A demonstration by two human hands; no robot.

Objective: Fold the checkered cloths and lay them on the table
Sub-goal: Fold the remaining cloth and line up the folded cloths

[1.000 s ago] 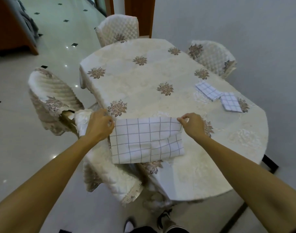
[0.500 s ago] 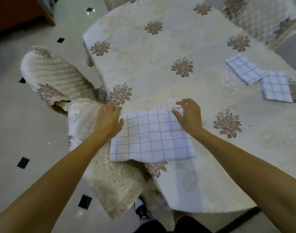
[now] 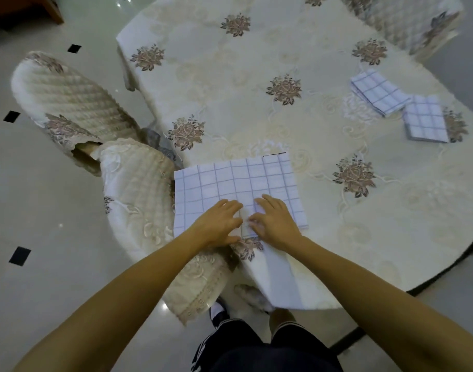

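A white checkered cloth (image 3: 235, 183) lies flat at the near edge of the table (image 3: 257, 63), its left part reaching over the chair beside it. My left hand (image 3: 219, 224) and my right hand (image 3: 275, 224) rest side by side on the cloth's near middle, fingers fairly straight and pressing down. A small ridge of cloth stands between the two hands. Two folded checkered cloths lie at the table's right: one (image 3: 377, 93) farther back, the other (image 3: 426, 119) just right of it.
The table wears a cream cloth with brown flower prints. A quilted chair (image 3: 138, 200) stands against the near left edge, another (image 3: 66, 103) further left, a third (image 3: 407, 20) at the far right. My legs and shoes show below, on a pale tiled floor.
Both hands have left the cloth's far corners and come together at its near middle. The cloth has gone from partly hanging to lying flat. The camera has tipped down and closer.
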